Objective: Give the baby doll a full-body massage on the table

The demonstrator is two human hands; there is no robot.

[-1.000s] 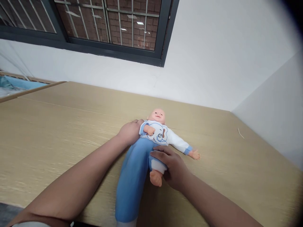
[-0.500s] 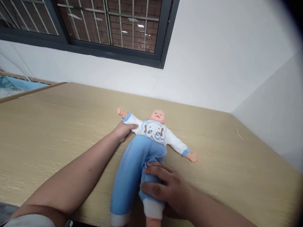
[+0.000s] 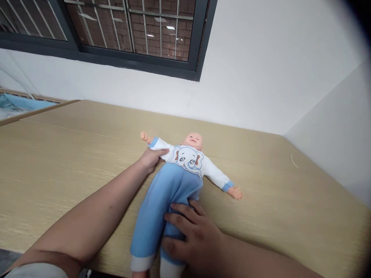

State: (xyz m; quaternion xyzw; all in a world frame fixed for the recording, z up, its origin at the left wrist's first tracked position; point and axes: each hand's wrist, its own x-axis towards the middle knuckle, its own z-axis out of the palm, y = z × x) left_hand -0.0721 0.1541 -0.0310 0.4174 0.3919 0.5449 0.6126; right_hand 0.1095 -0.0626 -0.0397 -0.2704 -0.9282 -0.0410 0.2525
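A baby doll (image 3: pixel 185 181) lies on its back on the wooden table, head away from me. It wears a white top with an elephant bib and blue trousers with white cuffs. Beside its chest, my left hand (image 3: pixel 152 159) is closed around the upper sleeve at the armpit, thumb on top. My right hand (image 3: pixel 194 231) lies over the doll's leg on the right, fingers spread across the blue cloth. Both doll arms stretch outward. The feet are partly cut off by the lower picture edge.
The wooden tabletop (image 3: pixel 275 216) reaches back to a white wall (image 3: pixel 249 77). A dark-framed window (image 3: pixel 139 61) with bars is above. A thin pale strip (image 3: pixel 294 162) lies at the right. Light-blue material (image 3: pixel 29 102) shows beyond the table's left edge.
My right hand has shifted left, and the doll's legs have moved left with it, closer together at the right leg. My left hand keeps its hold on the upper sleeve.
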